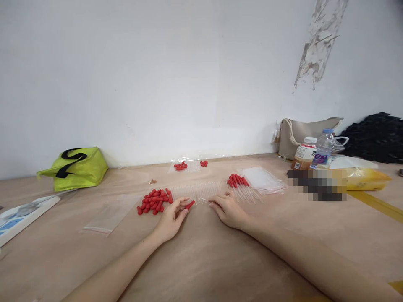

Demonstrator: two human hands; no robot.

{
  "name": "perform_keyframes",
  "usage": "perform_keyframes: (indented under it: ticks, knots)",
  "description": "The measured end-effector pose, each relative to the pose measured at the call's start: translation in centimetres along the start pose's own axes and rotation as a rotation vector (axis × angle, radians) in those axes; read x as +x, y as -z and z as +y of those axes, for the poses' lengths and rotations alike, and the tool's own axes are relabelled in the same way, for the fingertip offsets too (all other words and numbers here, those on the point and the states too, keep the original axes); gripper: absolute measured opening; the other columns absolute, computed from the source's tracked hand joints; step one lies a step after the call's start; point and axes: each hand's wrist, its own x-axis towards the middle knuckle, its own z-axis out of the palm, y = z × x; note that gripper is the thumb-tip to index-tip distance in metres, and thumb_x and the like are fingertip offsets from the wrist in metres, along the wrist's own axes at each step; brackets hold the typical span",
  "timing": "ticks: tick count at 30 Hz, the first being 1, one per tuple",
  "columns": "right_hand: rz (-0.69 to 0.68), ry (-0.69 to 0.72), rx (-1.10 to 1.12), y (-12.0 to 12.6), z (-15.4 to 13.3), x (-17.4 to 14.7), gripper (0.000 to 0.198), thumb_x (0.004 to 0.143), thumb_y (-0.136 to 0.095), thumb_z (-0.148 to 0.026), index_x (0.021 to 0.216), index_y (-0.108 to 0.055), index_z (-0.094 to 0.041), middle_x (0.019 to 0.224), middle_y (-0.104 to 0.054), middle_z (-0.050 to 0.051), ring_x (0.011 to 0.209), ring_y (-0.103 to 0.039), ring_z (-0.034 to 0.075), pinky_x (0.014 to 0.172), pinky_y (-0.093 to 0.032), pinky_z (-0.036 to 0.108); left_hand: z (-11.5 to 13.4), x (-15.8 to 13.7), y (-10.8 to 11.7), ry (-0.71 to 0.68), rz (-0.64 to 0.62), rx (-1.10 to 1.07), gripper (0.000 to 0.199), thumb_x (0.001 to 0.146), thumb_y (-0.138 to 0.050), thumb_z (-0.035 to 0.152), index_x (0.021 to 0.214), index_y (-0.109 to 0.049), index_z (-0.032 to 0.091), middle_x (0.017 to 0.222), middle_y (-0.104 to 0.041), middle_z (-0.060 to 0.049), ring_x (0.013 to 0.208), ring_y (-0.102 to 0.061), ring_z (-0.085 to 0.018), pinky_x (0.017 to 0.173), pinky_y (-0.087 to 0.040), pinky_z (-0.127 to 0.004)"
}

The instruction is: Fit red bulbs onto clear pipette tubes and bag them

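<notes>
My left hand [171, 219] pinches a red rubber dropper bulb [190, 204] between thumb and fingers, its narrow end pointing right. My right hand [230, 211] is closed on a thin clear dropper tube [204, 200], whose end points left towards the bulb; the two are apart. Behind both hands lies a row of clear tubes [209, 188] side by side. A pile of loose red bulbs [153, 202] sits just left of my left hand. Beyond my right hand, several droppers [239, 183] lie together, red bulbs fitted on clear tubes.
Clear zip bags lie left [110, 214] and right [262, 179]. Near the wall is a bag with red bulbs [181, 166]. A green bag [80, 167] and power strip [28, 216] stand left. Bottles [304, 154], a beige bag [291, 133] and a yellow packet [362, 178] occupy the right.
</notes>
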Motion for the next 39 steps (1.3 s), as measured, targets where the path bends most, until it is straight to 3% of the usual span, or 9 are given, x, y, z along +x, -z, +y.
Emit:
perform_keyframes:
  ticks: [12, 21, 30, 39]
  knots:
    - [-0.088, 0.028, 0.055, 0.0, -1.2, 0.2, 0.02, 0.088, -0.037, -0.024, 0.092, -0.056, -0.019, 0.086, -0.064, 0.003, 0.077, -0.056, 0.012, 0.081, -0.024, 0.032, 0.7, 0.2, 0.1, -0.026, -0.054, 0.047, 0.029, 0.083, -0.047, 0.023, 0.11, -0.053, 0.018, 0.107, -0.061, -0.007, 0.098, -0.057, -0.019, 0.087, -0.045, -0.036]
    - [-0.106, 0.038, 0.083, -0.6, -1.4, 0.1, 0.02, 0.088, -0.038, -0.025, 0.092, -0.056, -0.019, 0.084, -0.064, 0.003, 0.076, -0.056, 0.013, 0.079, -0.024, 0.031, 1.0, 0.4, 0.0, -0.014, -0.033, 0.187, 0.026, 0.081, -0.05, 0.034, 0.097, -0.064, 0.02, 0.091, -0.066, -0.004, 0.08, -0.06, -0.018, 0.07, -0.047, -0.029]
    - [-0.132, 0.094, 0.071, -0.7, -1.0, 0.0, 0.025, 0.089, -0.036, -0.026, 0.095, -0.06, -0.021, 0.082, -0.063, 0.003, 0.075, -0.054, 0.012, 0.078, -0.025, 0.03, 1.4, 0.3, 0.3, -0.035, -0.05, 0.206, 0.024, 0.083, -0.046, 0.033, 0.089, -0.065, 0.019, 0.085, -0.064, -0.004, 0.078, -0.057, -0.017, 0.072, -0.044, -0.029]
    - [-0.167, 0.157, 0.031, -0.4, -0.8, 0.2, 0.025, 0.087, -0.039, -0.023, 0.084, -0.063, -0.021, 0.076, -0.062, 0.001, 0.068, -0.051, 0.011, 0.073, -0.025, 0.029, 1.9, 0.2, 0.5, -0.079, -0.152, 0.192, 0.021, 0.084, -0.045, 0.029, 0.083, -0.063, 0.019, 0.082, -0.063, -0.003, 0.077, -0.057, -0.016, 0.07, -0.043, -0.026]
